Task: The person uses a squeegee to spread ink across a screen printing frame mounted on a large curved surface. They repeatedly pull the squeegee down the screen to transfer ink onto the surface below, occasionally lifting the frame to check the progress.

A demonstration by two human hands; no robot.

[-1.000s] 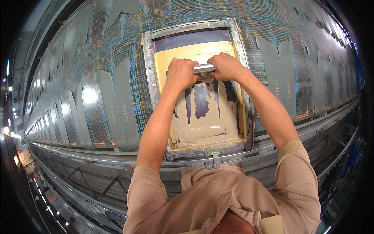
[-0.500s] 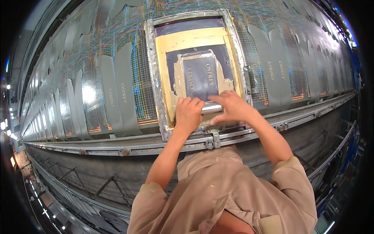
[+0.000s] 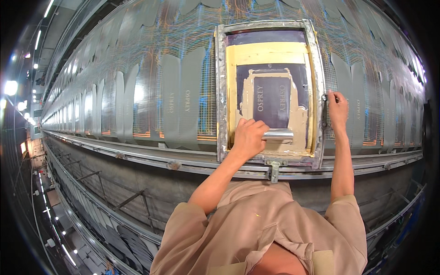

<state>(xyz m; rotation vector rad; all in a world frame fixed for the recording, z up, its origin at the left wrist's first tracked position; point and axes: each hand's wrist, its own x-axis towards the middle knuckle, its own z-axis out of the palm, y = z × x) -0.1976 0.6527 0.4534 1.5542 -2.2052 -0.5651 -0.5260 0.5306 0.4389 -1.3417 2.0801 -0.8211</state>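
A metal-framed printing screen [image 3: 314, 64] with yellow tape borders lies over the long table, its dark centre bearing pale lettering and smeared beige ink [image 3: 299, 121]. My left hand [image 3: 249, 137] is closed on the left end of a metal squeegee [image 3: 282, 134] resting across the screen's near end. My right hand [image 3: 338, 110] is outside the frame's right side, fingers curled at a small dark fitting [image 3: 325, 98]; what they hold is too small to make out.
Grey cut panels [image 3: 171, 91] lie in rows along the table on both sides. A metal rail [image 3: 201, 165] runs along the near edge, with a clamp bracket [image 3: 275, 172] below the screen. Racks and lights [image 3: 11, 87] show at the left.
The squeegee has moved from high on the screen to its near end, baring the lettered centre. My right hand has left it for the frame's right side. The screen appears farther right in view.
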